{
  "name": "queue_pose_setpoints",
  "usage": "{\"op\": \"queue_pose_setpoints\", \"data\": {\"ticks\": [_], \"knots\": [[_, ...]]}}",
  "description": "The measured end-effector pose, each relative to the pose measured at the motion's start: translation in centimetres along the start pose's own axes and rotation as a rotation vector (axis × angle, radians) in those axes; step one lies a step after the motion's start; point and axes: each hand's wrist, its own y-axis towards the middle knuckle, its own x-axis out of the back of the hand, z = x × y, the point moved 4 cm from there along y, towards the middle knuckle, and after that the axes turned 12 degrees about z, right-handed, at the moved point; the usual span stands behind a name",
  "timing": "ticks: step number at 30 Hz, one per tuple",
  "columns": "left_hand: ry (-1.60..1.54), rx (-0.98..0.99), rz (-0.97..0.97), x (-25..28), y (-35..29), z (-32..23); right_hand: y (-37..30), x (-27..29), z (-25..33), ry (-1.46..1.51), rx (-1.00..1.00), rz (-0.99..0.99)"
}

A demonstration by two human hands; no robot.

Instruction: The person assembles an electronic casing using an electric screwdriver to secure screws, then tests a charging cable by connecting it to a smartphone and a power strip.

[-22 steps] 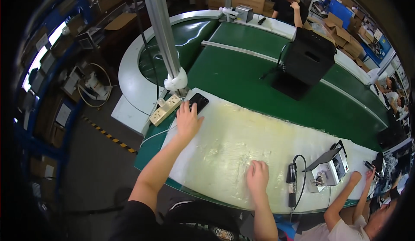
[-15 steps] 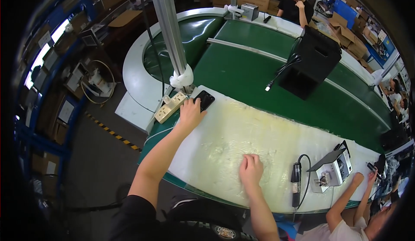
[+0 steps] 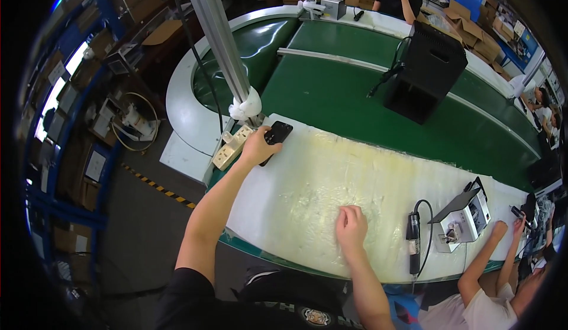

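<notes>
Clock directions here ran from the middle of the pale, film-covered mat [image 3: 367, 164], with twelve toward the top of the view. At one o'clock a black housing [image 3: 439, 55] stood on the green conveyor [image 3: 319, 93]; it had a slot in its upper face and a wide opening below, too dark inside to tell what it held. Farther off in that same direction sat open cardboard boxes [image 3: 470, 34] with raised flaps, their contents too small to make out. Between three and four o'clock, on the mat, an open white casing [image 3: 464, 223] showed a small metallic part inside and a grey panel tilted up.

The black phone [image 3: 281, 130] lay toward ten o'clock, at the mat's far left corner — a slim, dark slab with rounded corners and a glossy face, set aslant, its middle covered by the hand. The left hand [image 3: 258, 147] gripped it, thumb along the right side and fingers at the left. A cream power strip [image 3: 232, 147] was just beside, between eight and nine o'clock of the phone. The right hand [image 3: 351, 226] rested toward seven o'clock, narrow — fingers loosely curled together, nothing visible in it. A black corded tool [image 3: 413, 244] lay between four and five o'clock.
</notes>
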Motion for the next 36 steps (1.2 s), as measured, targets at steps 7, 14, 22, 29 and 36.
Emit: {"op": "queue_pose_setpoints", "data": {"ticks": [7, 14, 22, 29, 36], "knots": [[-1.068, -0.11, 0.353, 1.1, -2.0, 2.0, 2.0, -1.0, 0.9, 0.255, -0.203, 0.08], [-1.389, -0.157, 0.526, 0.3, -4.2, 2.2, 13.4, -12.4, 6.2, 1.501, -0.56, 0.546], [-1.493, -0.056, 0.597, -1.1, -4.1, 3.8, 17.9, -16.3, 8.6, 1.92, -0.44, 0.868], [-1.585, 0.089, 0.556, -2.2, -2.9, 4.3, 18.4, -15.9, 9.2, 1.811, -0.7, 0.618], [-1.195, 0.169, 0.22, -1.2, -1.4, 5.8, 18.4, -12.6, 5.6, 0.864, -0.405, 0.352]]}}
